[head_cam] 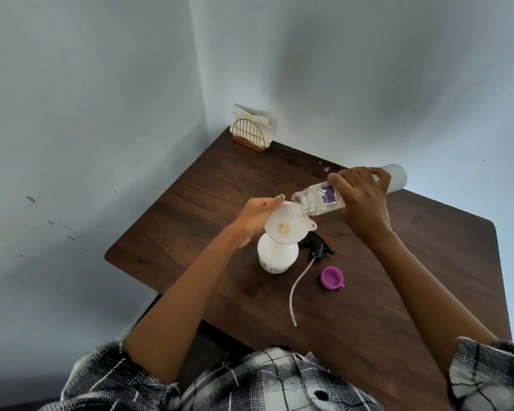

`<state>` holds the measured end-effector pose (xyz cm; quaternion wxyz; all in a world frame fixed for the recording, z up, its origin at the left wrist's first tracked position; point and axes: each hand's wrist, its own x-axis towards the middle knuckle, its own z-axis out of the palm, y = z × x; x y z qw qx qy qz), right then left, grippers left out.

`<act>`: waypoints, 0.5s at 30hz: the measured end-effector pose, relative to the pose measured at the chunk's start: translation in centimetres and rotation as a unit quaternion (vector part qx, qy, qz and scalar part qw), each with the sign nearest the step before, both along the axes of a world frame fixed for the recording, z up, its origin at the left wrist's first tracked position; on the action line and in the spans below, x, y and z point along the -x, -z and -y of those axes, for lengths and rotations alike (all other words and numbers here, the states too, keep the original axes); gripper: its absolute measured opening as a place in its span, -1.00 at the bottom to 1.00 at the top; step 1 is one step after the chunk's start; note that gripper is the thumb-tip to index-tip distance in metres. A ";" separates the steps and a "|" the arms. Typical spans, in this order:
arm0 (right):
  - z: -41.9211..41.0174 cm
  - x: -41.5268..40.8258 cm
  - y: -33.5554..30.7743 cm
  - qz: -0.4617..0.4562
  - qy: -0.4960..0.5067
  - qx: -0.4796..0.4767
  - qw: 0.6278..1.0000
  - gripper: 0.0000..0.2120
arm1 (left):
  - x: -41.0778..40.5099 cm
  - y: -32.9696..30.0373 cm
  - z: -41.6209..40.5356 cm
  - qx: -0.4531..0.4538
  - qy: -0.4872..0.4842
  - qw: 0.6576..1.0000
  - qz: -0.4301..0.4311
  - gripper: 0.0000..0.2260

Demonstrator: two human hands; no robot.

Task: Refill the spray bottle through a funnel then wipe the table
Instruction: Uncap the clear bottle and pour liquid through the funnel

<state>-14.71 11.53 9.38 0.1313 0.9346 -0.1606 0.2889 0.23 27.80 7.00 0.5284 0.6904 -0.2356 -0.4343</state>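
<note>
A white spray bottle [276, 256] stands uncapped on the dark wooden table [368, 292] with a white funnel [285, 229] set in its neck. My left hand [255, 218] pinches the funnel's far-left rim. My right hand [365, 200] grips a clear bottle with a purple label [318, 200], tipped nearly flat with its mouth over the funnel. A thin stream of liquid falls into the funnel. The black spray head [318, 247] with its long dip tube lies on the table to the right of the spray bottle. A purple cap [332, 278] lies beside the tube.
A gold wire holder with white napkins [252, 134] stands at the table's far corner against the pale blue walls. A white cylinder [396, 176] lies behind my right hand. The table's left edge runs close to the spray bottle.
</note>
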 end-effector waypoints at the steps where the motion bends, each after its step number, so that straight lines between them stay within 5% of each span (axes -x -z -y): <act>1: 0.0 0.0 0.0 0.000 0.000 0.002 1.000 -0.59 | 0.0 0.0 0.0 -0.002 -0.001 1.000 0.002 -0.69; 15: 0.2 -0.2 -0.1 0.012 -0.009 0.013 1.000 -0.66 | 0.1 -0.1 0.0 -0.006 -0.002 1.000 0.008 -0.61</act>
